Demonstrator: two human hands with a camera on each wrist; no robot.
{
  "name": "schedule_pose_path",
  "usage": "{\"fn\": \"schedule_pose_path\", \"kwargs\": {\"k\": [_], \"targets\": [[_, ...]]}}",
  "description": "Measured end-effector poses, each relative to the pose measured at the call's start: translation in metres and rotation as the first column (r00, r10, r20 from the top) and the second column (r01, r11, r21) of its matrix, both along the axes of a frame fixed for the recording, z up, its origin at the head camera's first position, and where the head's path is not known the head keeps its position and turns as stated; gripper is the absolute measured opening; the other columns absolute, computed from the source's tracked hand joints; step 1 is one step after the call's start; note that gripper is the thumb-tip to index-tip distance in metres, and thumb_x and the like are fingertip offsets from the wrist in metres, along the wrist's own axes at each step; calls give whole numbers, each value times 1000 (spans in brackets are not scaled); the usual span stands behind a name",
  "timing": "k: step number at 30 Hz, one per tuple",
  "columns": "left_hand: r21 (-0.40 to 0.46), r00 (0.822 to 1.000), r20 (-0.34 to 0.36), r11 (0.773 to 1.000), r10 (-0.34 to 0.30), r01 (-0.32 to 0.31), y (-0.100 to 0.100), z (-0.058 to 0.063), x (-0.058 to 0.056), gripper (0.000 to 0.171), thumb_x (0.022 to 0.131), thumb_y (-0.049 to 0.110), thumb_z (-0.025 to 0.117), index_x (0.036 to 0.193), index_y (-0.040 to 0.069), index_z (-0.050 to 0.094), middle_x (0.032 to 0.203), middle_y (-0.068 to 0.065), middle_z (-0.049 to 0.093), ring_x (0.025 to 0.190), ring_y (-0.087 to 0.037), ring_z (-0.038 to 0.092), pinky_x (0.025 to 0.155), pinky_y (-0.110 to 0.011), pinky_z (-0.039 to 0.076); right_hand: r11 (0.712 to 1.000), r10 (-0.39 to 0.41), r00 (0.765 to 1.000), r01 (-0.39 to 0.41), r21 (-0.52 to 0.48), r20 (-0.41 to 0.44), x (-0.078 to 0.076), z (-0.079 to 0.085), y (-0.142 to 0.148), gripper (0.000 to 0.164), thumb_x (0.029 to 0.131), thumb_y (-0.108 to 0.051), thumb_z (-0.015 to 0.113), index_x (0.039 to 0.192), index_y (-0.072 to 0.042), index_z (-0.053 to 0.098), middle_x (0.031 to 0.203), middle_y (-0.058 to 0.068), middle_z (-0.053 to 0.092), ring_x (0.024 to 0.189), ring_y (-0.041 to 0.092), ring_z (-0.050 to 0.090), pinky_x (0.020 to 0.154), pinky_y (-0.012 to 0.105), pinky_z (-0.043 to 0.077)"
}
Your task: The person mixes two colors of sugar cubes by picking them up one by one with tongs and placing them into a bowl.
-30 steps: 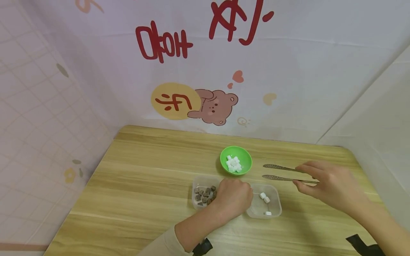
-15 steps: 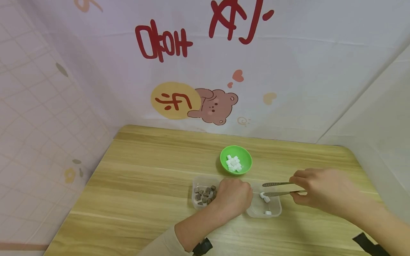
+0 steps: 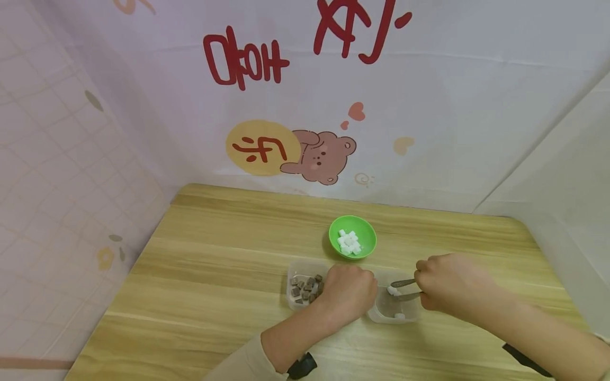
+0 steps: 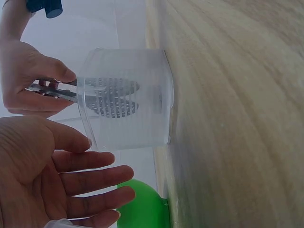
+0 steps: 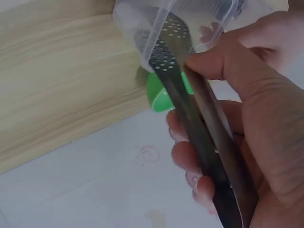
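My left hand [image 3: 348,293] sits between two clear plastic boxes. In the left wrist view its thumb and index finger pinch the rim of the right box [image 4: 133,133], the other fingers loosely extended. My right hand [image 3: 450,283] grips metal tongs [image 5: 190,118] with perforated tips. Those tips reach down inside the right box, their arms apart, around or beside a white cube [image 3: 393,291]; whether they touch it I cannot tell. Another white cube [image 3: 399,316] lies near the box's front wall. Several brown cubes [image 3: 305,290] fill part of the left box [image 3: 289,299], partly hidden by my left hand.
Behind the boxes stands a green bowl [image 3: 366,230] with several white cubes [image 3: 349,243] in it. The wood-grain table [image 3: 214,254] meets a printed white cloth wall [image 3: 429,106] at the back, with further cloth walls at both sides.
The right hand has moved left and lowered the tongs from beside the right box into it, over the white cubes. The tong arms have drawn closer together. My left hand has stayed in place.
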State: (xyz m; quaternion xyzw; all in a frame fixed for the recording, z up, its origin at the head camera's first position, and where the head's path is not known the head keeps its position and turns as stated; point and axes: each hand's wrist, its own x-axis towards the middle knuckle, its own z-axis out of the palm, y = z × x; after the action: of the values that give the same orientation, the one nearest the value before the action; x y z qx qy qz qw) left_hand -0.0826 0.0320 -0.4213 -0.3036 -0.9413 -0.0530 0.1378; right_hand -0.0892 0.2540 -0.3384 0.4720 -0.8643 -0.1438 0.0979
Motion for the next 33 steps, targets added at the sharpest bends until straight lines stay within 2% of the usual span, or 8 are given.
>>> {"fn": "schedule_pose_path", "kwargs": {"k": [3, 6, 9, 13, 21, 29, 33], "targets": [[-17, 1000, -30, 1000, -1, 0, 0, 0, 1, 48, 88, 23, 73, 50, 25, 44, 48, 13, 36, 43, -4, 32, 35, -27, 28, 993, 54, 995, -46, 107, -79, 4, -1, -8, 45, 56, 0, 72, 56, -20, 32, 57, -5, 28, 57, 8, 18, 49, 24, 19], [-34, 999, -46, 999, 1, -2, 0, 0, 1, 48, 88, 23, 73, 50, 26, 44, 48, 13, 36, 42, -4, 33, 35, -27, 28, 974, 62, 992, -35, 223, -113, 9, -1, -15, 47, 59, 4, 72, 56, -19, 31, 56, -3, 28, 57, 10, 18, 53, 24, 18], [-47, 999, -55, 999, 1, -4, 1, 0, 1, 47, 87, 23, 73, 50, 27, 44, 48, 14, 37, 42, -4, 35, 35, -27, 29, 957, 57, 991, -18, 291, -125, 12, -2, -21, 48, 61, 5, 73, 56, -19, 31, 56, -2, 29, 58, 11, 19, 55, 25, 19], [-61, 998, -58, 998, -1, -3, 1, -1, 1, 46, 87, 23, 73, 50, 27, 46, 48, 14, 40, 42, -4, 38, 35, -27, 31, 956, 40, 990, 1, 293, -134, 12, -3, -26, 48, 61, 4, 72, 55, -19, 31, 54, -2, 29, 60, 11, 16, 56, 25, 17], [-72, 1000, -17, 997, -7, 5, 1, -1, -1, 44, 87, 22, 73, 52, 27, 47, 49, 14, 42, 42, -5, 41, 35, -28, 33, 944, 33, 990, 14, 329, -137, 13, -4, -32, 48, 62, -2, 77, 56, -19, 33, 55, -2, 31, 61, 11, 17, 55, 25, 18], [-77, 1000, -24, 997, 0, -2, 2, -3, 0, 46, 87, 22, 73, 51, 27, 45, 49, 13, 40, 42, -5, 40, 35, -28, 33, 984, -11, 997, 24, 176, -72, 11, -8, -27, 44, 58, -2, 72, 55, -19, 32, 56, -5, 28, 61, 10, 15, 52, 25, 18], [-80, 999, -34, 997, 0, -3, 3, -4, -1, 45, 87, 23, 73, 51, 28, 46, 49, 14, 41, 42, -5, 41, 35, -29, 34, 983, -16, 999, 25, 183, -50, 12, -11, -27, 43, 57, -3, 73, 55, -19, 33, 55, -6, 29, 60, 10, 16, 52, 25, 18]]}}
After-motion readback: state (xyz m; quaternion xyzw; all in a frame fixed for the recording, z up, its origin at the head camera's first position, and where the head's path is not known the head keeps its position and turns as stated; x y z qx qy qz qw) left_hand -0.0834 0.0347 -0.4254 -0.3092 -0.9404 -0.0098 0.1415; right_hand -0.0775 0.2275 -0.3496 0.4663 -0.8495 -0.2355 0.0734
